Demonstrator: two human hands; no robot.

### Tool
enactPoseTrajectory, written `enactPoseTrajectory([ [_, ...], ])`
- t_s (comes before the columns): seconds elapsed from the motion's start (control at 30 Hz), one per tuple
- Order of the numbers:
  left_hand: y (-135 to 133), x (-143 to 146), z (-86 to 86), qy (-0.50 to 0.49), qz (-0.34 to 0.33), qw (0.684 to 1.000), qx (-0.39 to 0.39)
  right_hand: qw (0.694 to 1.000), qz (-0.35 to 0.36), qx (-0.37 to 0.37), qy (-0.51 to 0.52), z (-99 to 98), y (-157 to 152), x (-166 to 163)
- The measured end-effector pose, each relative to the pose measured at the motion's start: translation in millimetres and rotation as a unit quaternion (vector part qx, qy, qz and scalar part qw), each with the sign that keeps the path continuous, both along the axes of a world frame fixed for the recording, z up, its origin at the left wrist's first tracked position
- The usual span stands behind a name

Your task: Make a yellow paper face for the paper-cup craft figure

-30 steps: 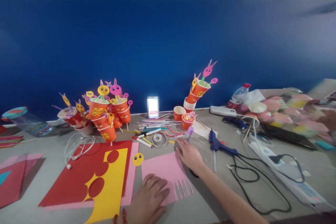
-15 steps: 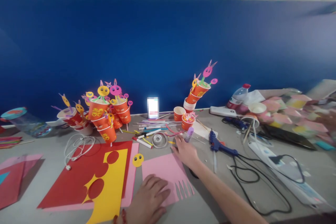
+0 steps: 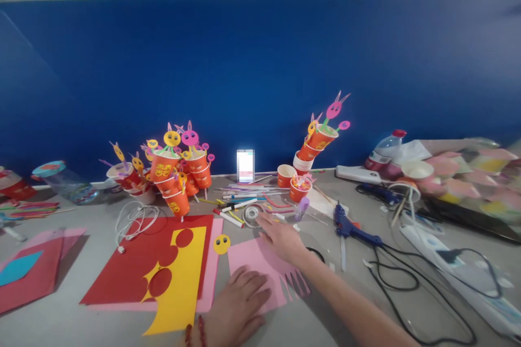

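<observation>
My left hand (image 3: 237, 303) lies flat with fingers spread on the near corner of a pink paper sheet (image 3: 260, 264) that has pointed cuts along its right edge. My right hand (image 3: 283, 238) reaches forward over the sheet's far edge, fingers stretched out and empty, the fingertips just short of a clear tape roll (image 3: 251, 213). A small yellow paper disc with two eyes (image 3: 222, 243) lies left of the pink sheet. A purple glue stick (image 3: 302, 209) lies just beyond my right hand.
Red, yellow and pink sheets (image 3: 163, 265) lie at the left. Orange paper cups with paper figures (image 3: 175, 173) stand at the back, with scattered markers (image 3: 240, 200). A blue glue gun (image 3: 350, 227), black cables (image 3: 407, 276) and a power strip (image 3: 448, 260) are at the right.
My right hand has slid left along the pink sheet's far edge toward the tape roll. The view has shifted slightly left. My left hand stays flat on the paper.
</observation>
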State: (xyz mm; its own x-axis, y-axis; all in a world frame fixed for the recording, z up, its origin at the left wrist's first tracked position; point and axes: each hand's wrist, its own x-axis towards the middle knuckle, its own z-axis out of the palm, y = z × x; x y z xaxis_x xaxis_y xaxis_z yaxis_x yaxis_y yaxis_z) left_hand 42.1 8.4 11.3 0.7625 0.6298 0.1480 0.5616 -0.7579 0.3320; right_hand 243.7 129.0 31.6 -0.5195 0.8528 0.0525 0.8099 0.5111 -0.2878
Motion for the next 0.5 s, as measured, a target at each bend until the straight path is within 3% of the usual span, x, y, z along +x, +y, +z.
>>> enactPoseTrajectory([
  [0.2, -0.8, -3.7, -5.8, -0.030, 0.034, 0.999, 0.008, 0.999, -0.033, -0.005, -0.003, 1.4, 3.5, -5.3],
  [0.4, 7.1, -20.9, -1.6, -0.171, 0.177, 0.969, 0.003, 0.996, 0.082, -0.016, 0.042, 2.4, -27.8, 16.8],
  [0.5, 12.9, -31.3, 1.3, -0.215, 0.221, 0.951, -0.014, 0.994, 0.100, -0.016, 0.038, -3.9, -43.0, 30.2],
])
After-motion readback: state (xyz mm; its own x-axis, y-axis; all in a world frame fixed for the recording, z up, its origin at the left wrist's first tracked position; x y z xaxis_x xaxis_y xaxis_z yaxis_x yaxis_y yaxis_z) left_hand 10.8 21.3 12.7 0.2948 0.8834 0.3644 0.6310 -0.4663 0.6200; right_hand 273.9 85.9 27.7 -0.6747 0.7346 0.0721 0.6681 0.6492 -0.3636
